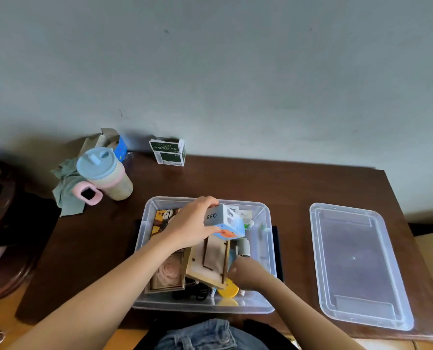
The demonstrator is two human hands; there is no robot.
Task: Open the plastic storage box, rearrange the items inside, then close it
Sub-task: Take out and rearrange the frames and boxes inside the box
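The setting is a domestic room, most likely a living or bedroom corner, with a dark brown wooden table (235, 180) placed against a plain grey-green painted wall (235, 59). Household items at the table's 10 to 11 o'clock support this: a pastel lidded drinking cup (104, 173), a crumpled green cloth (67, 190) and a small green-and-white carton (168, 151). At 9 o'clock stands what appears to be a dark wooden chair (6, 223), only partly in view.
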